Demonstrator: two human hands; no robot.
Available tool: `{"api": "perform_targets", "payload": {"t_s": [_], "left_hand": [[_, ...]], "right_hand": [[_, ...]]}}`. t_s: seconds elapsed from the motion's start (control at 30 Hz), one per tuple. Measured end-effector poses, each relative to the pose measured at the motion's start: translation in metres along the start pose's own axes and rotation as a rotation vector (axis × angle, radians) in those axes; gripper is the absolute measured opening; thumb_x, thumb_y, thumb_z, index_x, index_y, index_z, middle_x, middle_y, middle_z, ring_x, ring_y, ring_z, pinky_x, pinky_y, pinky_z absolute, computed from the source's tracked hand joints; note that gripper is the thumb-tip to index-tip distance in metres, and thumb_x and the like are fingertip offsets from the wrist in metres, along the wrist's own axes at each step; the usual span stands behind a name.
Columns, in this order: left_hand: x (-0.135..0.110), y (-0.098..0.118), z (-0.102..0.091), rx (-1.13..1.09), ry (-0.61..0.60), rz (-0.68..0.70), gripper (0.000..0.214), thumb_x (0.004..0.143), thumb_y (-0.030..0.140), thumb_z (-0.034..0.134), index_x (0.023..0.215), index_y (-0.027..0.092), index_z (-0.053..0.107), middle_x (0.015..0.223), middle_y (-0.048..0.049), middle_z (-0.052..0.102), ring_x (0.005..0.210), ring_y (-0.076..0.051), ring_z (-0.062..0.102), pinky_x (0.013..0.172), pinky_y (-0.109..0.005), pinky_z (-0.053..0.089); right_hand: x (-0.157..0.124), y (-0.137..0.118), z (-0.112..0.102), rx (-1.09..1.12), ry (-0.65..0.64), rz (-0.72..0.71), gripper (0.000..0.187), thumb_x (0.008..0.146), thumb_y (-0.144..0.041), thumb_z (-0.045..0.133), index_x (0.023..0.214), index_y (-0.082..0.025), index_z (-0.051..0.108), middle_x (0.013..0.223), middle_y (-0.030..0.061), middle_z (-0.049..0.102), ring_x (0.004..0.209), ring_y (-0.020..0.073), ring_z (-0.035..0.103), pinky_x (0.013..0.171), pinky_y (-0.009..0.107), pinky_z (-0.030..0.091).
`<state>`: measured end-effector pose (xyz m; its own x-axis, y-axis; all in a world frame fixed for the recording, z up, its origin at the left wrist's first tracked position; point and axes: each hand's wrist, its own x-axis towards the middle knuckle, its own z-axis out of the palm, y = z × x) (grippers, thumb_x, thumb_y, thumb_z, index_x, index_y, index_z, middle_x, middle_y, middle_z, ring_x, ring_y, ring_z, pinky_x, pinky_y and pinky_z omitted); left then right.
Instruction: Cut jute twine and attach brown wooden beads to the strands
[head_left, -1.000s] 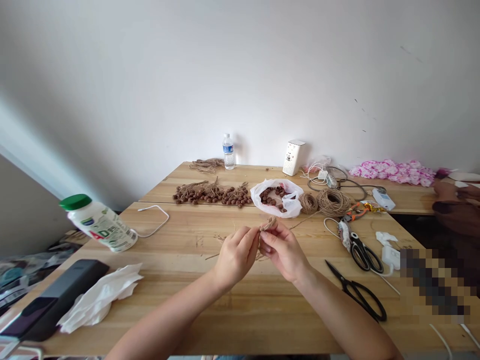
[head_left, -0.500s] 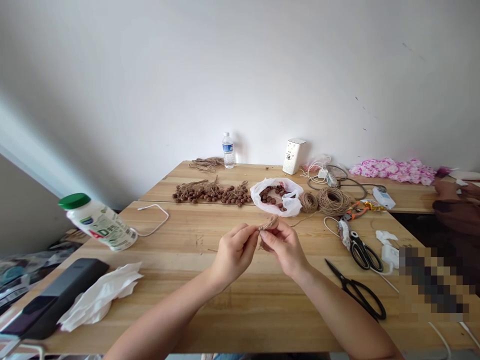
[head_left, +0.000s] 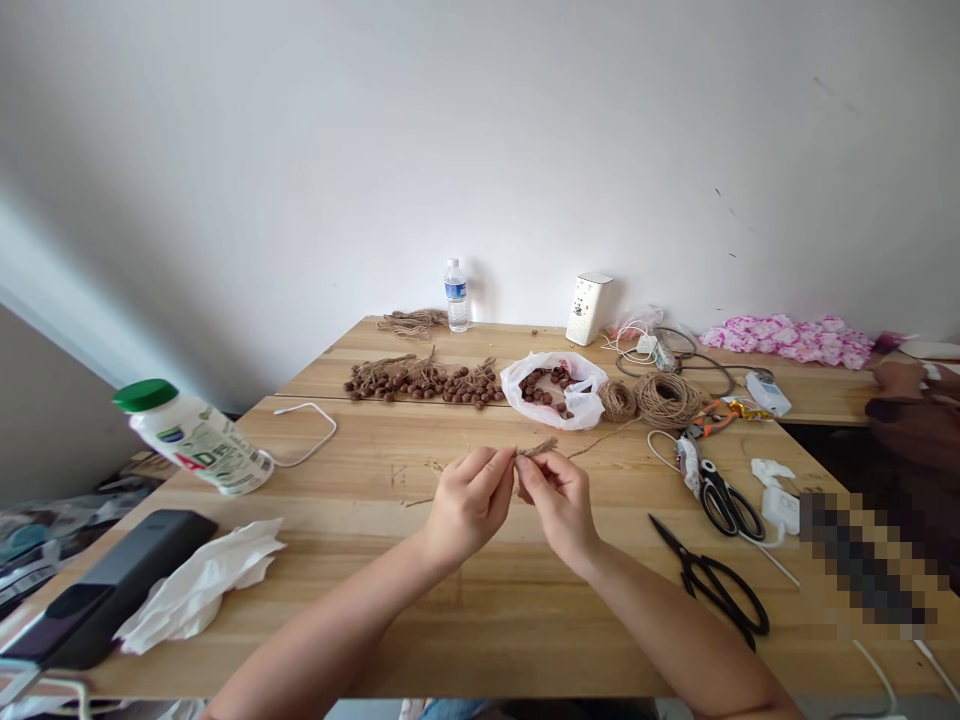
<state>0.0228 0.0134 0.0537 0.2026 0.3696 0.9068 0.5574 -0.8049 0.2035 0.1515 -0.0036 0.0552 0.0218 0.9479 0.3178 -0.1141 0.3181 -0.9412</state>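
My left hand [head_left: 471, 503] and my right hand [head_left: 559, 500] meet over the middle of the wooden table. Both are closed, fingertips pinching a piece of jute twine [head_left: 541, 449] between them. A twisted end of it sticks up past my right fingers; the rest is largely covered. From there a strand leads back toward a large roll of twine [head_left: 669, 400]. A smaller twine roll [head_left: 618, 401] sits beside it. Just beyond my hands lies a white plastic bag [head_left: 517, 405] holding brown beads [head_left: 546, 390]. To its left are bundles of beads tied on twine [head_left: 424, 380].
Black scissors [head_left: 716, 580] and a second pair [head_left: 731, 500] lie at right, near pliers [head_left: 709, 420] and cables. At left are a white bottle with green cap [head_left: 199, 440], a dark case [head_left: 142, 580] and tissue [head_left: 202, 585]. Another person's hands [head_left: 900, 380] appear far right.
My right hand has shifted slightly left and its fingers have closed in on the twine. The twisted end now points more to the right. The view has moved a little.
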Motion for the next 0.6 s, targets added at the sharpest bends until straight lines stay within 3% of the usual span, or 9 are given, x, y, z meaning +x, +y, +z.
{"api": "perform_targets", "payload": {"t_s": [0.23, 0.4, 0.5, 0.6], "left_hand": [[-0.003, -0.001, 0.004, -0.041, -0.032, -0.033, 0.023, 0.085, 0.010, 0.049, 0.103, 0.016, 0.062, 0.070, -0.0043, 0.064, 0.058, -0.013, 0.058, 0.053, -0.021, 0.045], [-0.002, -0.001, 0.005, -0.061, -0.037, -0.052, 0.022, 0.086, 0.011, 0.049, 0.100, 0.016, 0.064, 0.070, -0.0051, 0.064, 0.059, -0.013, 0.058, 0.054, -0.022, 0.045], [0.006, -0.001, -0.002, -0.230, -0.141, -0.201, 0.020, 0.087, 0.014, 0.049, 0.095, 0.015, 0.067, 0.072, -0.0059, 0.064, 0.061, -0.013, 0.058, 0.055, -0.022, 0.046], [0.017, -0.003, -0.012, -0.510, -0.355, -0.460, 0.023, 0.090, 0.023, 0.047, 0.092, 0.014, 0.068, 0.068, -0.0036, 0.061, 0.053, -0.011, 0.054, 0.049, -0.022, 0.045]], "right_hand": [[0.007, 0.002, -0.007, 0.049, -0.004, 0.132, 0.034, 0.076, -0.039, 0.065, 0.055, -0.019, 0.049, 0.042, -0.0068, 0.037, 0.039, 0.0070, 0.033, 0.038, 0.021, 0.026], [0.010, 0.005, -0.007, 0.088, 0.003, 0.148, 0.033, 0.074, -0.039, 0.066, 0.054, -0.019, 0.050, 0.041, -0.0071, 0.036, 0.038, 0.0071, 0.032, 0.038, 0.021, 0.026], [0.013, 0.002, -0.010, 0.020, -0.018, 0.082, 0.029, 0.076, -0.037, 0.064, 0.056, -0.018, 0.054, 0.044, -0.0058, 0.039, 0.040, 0.0079, 0.034, 0.040, 0.022, 0.027], [0.017, -0.004, -0.016, -0.154, -0.061, -0.066, 0.024, 0.079, -0.034, 0.062, 0.061, -0.018, 0.061, 0.050, -0.0030, 0.046, 0.046, 0.0093, 0.038, 0.044, 0.023, 0.030]]}}
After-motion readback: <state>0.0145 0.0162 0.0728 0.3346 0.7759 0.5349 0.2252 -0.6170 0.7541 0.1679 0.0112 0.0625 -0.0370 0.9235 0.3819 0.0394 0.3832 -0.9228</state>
